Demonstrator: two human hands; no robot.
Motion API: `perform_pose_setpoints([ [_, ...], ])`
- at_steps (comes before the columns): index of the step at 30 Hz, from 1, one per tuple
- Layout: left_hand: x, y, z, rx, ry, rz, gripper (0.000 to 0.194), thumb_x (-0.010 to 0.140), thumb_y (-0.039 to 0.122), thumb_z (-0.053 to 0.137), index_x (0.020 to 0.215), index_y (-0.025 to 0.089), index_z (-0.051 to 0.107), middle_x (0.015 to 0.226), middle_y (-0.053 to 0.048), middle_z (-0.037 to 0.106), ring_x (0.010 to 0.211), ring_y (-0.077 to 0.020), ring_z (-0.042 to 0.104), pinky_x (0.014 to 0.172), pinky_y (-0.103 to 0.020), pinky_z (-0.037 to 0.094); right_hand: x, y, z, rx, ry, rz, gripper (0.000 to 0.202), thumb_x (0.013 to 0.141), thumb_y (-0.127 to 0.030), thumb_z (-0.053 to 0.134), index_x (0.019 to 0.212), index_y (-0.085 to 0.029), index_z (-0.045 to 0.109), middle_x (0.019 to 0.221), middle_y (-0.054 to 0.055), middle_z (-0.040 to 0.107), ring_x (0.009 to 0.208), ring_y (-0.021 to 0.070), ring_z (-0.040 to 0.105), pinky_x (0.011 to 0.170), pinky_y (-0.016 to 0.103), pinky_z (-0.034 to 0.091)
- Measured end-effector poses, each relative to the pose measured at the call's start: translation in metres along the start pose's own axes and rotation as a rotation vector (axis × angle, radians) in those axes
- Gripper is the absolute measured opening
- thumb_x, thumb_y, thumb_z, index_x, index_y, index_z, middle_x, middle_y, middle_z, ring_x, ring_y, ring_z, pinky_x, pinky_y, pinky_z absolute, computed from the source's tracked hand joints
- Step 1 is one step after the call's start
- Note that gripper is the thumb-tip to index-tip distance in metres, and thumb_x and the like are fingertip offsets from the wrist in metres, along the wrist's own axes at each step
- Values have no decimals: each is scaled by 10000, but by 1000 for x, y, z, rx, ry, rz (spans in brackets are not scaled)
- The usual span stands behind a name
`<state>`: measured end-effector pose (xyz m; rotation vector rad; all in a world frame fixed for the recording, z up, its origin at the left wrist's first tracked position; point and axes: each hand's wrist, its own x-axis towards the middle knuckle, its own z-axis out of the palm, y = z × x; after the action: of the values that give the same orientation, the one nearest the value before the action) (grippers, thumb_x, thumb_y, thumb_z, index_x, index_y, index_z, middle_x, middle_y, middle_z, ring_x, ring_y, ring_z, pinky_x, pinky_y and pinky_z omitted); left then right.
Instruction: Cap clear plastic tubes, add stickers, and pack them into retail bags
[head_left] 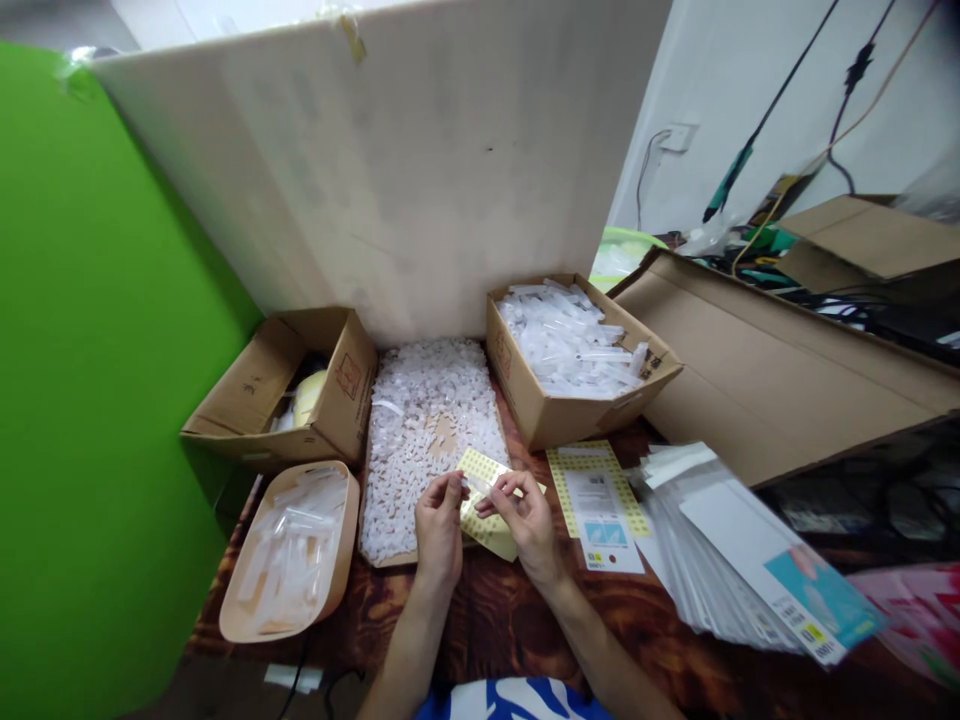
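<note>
Between my two hands is a small translucent plastic tube (478, 485). My left hand (439, 528) pinches at its left end, where a small white bit shows at the fingertips. My right hand (526, 520) has its fingers closed round the right end. Beneath them lies a yellow sticker sheet (495, 538) with rows of small dots, overlapping the front corner of a shallow cardboard tray (390, 562). Many small white plastic pieces (420, 390) fill that tray.
A cardboard box (525, 400) of translucent tubes stands behind right; another box (345, 400) is at left. A tan basket (343, 560) holds more tubes. Right lie a second sticker sheet (559, 475), a printed card (600, 515) and fanned packaging bags (720, 550). A white panel (405, 180) closes the back.
</note>
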<state>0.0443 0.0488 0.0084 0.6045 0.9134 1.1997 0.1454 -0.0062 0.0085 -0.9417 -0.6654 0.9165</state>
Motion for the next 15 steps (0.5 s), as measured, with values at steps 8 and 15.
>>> perform_pose_setpoints([
  [8,1,-5,-4,-81,58,8,451,577,479,926,837,153,752,772,1,659,708,-89,576,676,-189,465,-9,11,6,6,-71,107,313,913,-454,696,956,-228,485,737,-16,655,643,162,702,645,296,573],
  [15,-2,4,-4,37,-84,-38,370,656,441,890,835,149,748,767,-5,663,718,-106,587,693,-204,467,-9,15,6,9,-159,146,331,947,-528,604,1014,-229,476,582,-42,626,469,132,576,505,237,457],
])
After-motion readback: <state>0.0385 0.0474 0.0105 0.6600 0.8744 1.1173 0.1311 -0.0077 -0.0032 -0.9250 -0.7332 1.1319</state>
